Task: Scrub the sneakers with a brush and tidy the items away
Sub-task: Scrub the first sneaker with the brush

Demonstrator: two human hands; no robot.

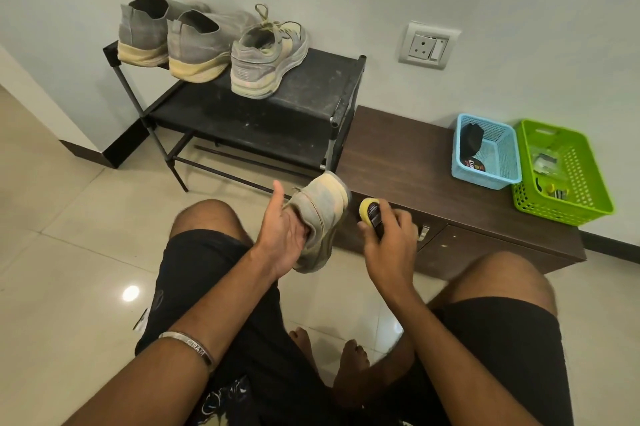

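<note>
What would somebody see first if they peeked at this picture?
Probably the grey sneaker held up in the middle, with the left hand tucked inside it. Beside it, the right hand grips a black bottle with a yellow sponge tip. The bright green basket on the brown cabinet at right also pops.

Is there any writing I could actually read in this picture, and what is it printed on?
"SRAM", roughly, engraved on the metal bracelet on the left wrist; the first letters are unsure.
"...erry", part of a word on the round black tin in the blue basket; the rest is hidden.
Small print on the black bottle held in the right hand: too small to read.
</note>
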